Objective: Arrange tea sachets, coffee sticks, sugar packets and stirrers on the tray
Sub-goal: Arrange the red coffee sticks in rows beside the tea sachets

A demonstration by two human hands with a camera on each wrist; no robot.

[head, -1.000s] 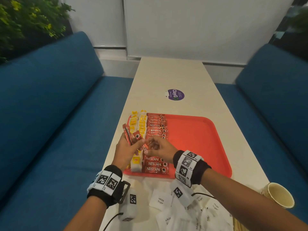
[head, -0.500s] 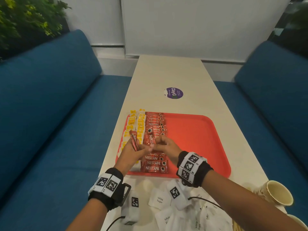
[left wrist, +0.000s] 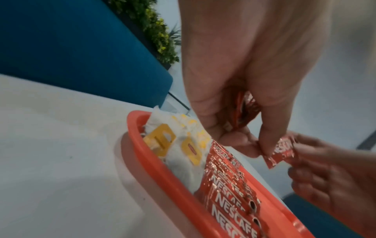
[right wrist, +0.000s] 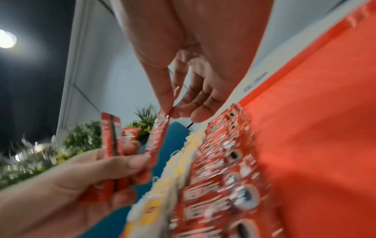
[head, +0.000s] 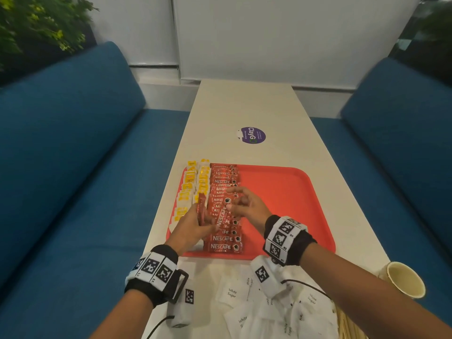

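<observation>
A red tray (head: 274, 192) carries a column of yellow-tagged tea sachets (head: 193, 187) along its left edge and a row of red coffee sticks (head: 223, 243) beside them. My left hand (head: 195, 228) hovers over the tray's near left part and grips a small bundle of coffee sticks (head: 201, 209) upright in the palm (left wrist: 244, 109). One separate coffee stick (head: 223, 215) slants over the row. My right hand (head: 247, 206) pinches its far end between thumb and forefinger (right wrist: 162, 103), while my left fingertips still touch its near end (left wrist: 264, 148). White sugar packets (head: 232, 292) lie on the table in front of the tray.
A paper cup (head: 403, 280) stands at the table's near right edge, with wooden stirrers (head: 347, 326) just in front of it. A purple sticker (head: 252, 135) sits on the table (head: 244, 106) beyond the tray. Blue sofas flank both sides. The tray's right half is bare.
My right hand has drawn one coffee stick out of the bundle in my left hand, and both hands have shifted slightly right, over the coffee row.
</observation>
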